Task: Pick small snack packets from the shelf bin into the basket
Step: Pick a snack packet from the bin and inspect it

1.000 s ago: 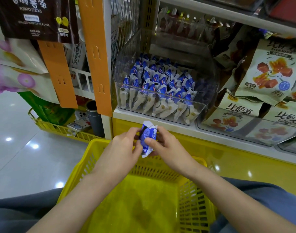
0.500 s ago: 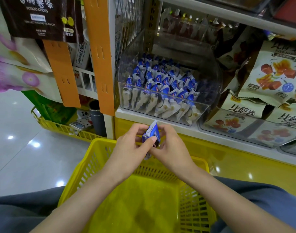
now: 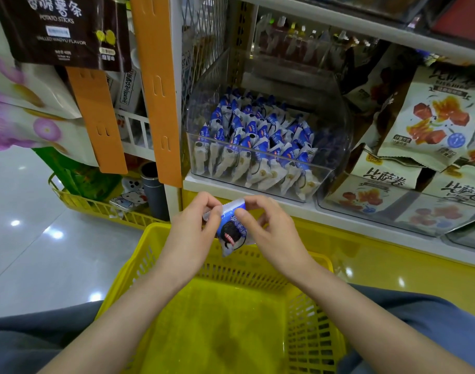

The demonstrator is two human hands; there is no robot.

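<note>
Glossy shop floor (image 3: 28, 252) spreads away at far left, with a second yellow crate (image 3: 96, 207) of goods parked on it. Moving inward, the left hand (image 3: 193, 233) pinches the upper left corner of a small blue-and-white snack packet (image 3: 232, 230). The packet hangs in the air over the far rim of the yellow basket (image 3: 217, 333), just below the clear shelf bin (image 3: 258, 147) packed with matching packets. The right hand (image 3: 271, 236) pinches the packet's upper right edge between thumb and forefinger. Because the packet hangs right over the rim, the drop is probably best made by drawing it toward the body and lowering it past the rim. Both pinches should then loosen together. Further right, the large snack bags (image 3: 433, 122) play no part.
</note>
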